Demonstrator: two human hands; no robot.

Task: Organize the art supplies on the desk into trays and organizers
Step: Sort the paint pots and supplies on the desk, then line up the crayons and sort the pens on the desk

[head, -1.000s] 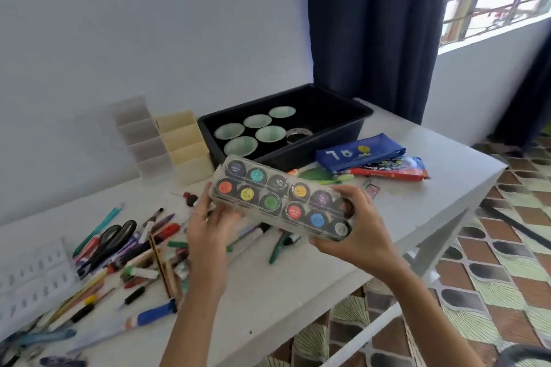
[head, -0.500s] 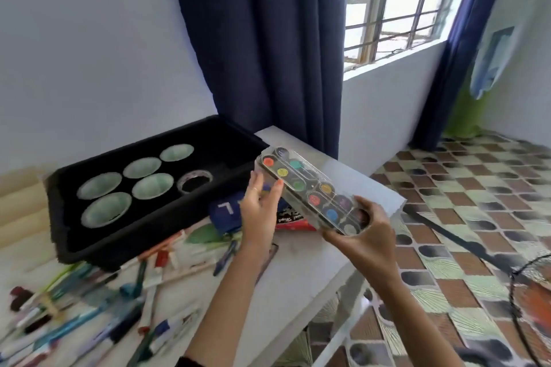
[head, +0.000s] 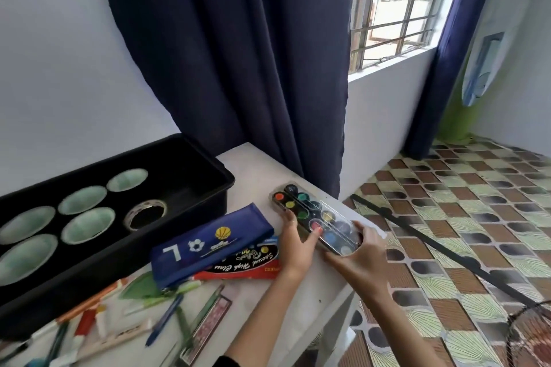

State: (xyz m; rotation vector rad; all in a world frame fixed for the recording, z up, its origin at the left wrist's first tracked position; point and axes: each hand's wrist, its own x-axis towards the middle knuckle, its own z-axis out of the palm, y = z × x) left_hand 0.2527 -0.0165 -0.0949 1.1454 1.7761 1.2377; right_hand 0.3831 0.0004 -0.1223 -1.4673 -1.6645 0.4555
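One paint set [head: 307, 210]: right hand [head: 362, 253] grips, left hand [head: 293, 247] apparently presses.

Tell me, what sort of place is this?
Probably a room in a home: a white desk strewn with pens and a paint set, a barred window with dark blue curtains, and a patterned tiled floor.
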